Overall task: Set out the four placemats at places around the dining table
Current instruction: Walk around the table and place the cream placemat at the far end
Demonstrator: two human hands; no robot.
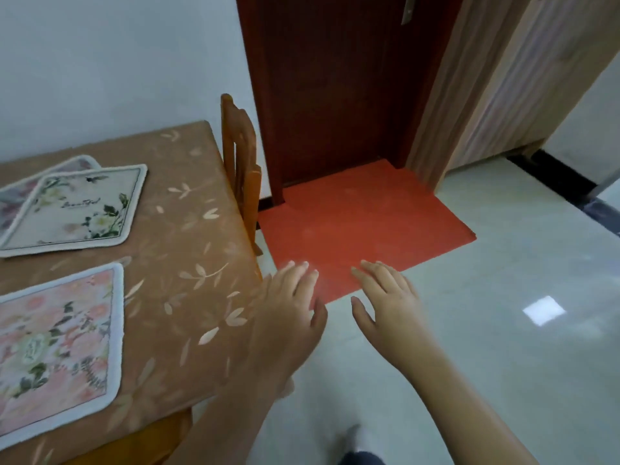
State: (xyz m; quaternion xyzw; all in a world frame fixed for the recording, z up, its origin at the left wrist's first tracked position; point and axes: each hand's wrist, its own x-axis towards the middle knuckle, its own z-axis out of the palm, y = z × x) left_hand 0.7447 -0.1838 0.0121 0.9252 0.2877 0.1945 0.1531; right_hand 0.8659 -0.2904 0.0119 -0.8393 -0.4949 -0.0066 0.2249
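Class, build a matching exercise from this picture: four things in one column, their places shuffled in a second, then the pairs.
Things:
1 pink placemat
2 white placemat
3 wooden chair
4 red floor mat

Places:
A before the door
B alone, nearest on the table
C overlapping another placemat
D beside the table's edge

Pairs: 1-B, 2-C, 3-D, 4-A

Right of the table (174, 229) it's all open floor (469, 330), so my left hand (292, 303) and right hand (385, 297) hang there with room to spare. A chair (240, 169) blocks the table's far right edge. Three placemats (77, 209) fill its left part; the right strip is bare.
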